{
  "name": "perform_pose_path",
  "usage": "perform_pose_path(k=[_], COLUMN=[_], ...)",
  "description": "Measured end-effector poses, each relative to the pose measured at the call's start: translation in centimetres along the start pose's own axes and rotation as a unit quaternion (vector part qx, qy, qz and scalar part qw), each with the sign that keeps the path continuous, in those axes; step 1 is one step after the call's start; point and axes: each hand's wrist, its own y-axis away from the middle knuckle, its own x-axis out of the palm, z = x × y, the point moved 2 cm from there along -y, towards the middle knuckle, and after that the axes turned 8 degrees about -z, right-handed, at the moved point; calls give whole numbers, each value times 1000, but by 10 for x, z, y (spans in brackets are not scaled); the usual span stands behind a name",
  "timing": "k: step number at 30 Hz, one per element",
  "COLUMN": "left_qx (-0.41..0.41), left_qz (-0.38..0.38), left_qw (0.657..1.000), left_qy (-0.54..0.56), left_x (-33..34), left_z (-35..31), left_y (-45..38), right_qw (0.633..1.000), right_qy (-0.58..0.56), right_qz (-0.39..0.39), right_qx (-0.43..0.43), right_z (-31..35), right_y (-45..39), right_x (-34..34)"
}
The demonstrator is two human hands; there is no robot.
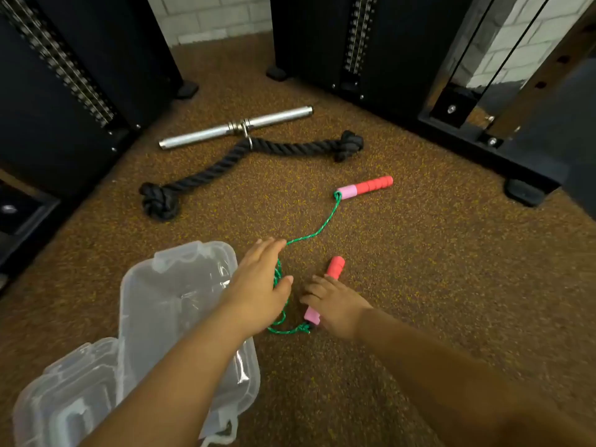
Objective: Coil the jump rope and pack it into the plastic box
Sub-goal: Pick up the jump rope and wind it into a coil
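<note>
A green jump rope point(324, 224) lies on the speckled brown floor. Its far red-and-pink handle point(366, 187) rests alone, up and to the right. The near red-and-pink handle point(335, 267) lies under my right hand point(335, 306), whose fingers curl over its middle. My left hand point(261, 287) is spread flat, fingers straight, over loops of green cord beside the box; the cord beneath the palm is hidden. The clear plastic box point(154, 304) stands open at lower left, its lid point(61, 395) lying hinged beside it.
A thick black knotted rope point(232, 162) clipped to a steel bar point(235, 127) lies further away on the floor. Black gym machine frames point(64, 91) stand at left, behind, and at right point(483, 137).
</note>
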Motion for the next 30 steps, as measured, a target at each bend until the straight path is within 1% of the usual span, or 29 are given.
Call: perform_pose_path(k=[3, 6, 10, 16, 20, 24, 27, 30], left_qx=[5, 2, -1, -7, -8, -7, -15, -31], left_qz=[-4, 3, 3, 10, 0, -28, -42, -49], left_qw=[1000, 1000, 1000, 1000, 1000, 999, 998, 997], left_qy=[-2, 3, 10, 17, 20, 26, 42, 53], left_x=[12, 20, 23, 20, 11, -4, -18, -33], left_z=[3, 1, 1, -7, -12, -16, -21, -26], left_y=[-4, -1, 2, 10, 16, 24, 32, 43], right_qw=[998, 997, 993, 991, 993, 986, 988, 991], right_qy=[53, 78, 92, 87, 42, 32, 2, -33], right_qz=[18, 3, -49, -60, 0, -17, -11, -38], right_qx=[-20, -29, -52, -84, -115, -162, -152, -128], right_z=[-1, 4, 8, 14, 28, 52, 72, 87], right_y=[2, 6, 15, 32, 39, 50, 61, 72], right_x=[13, 21, 31, 38, 14, -25, -53, -83])
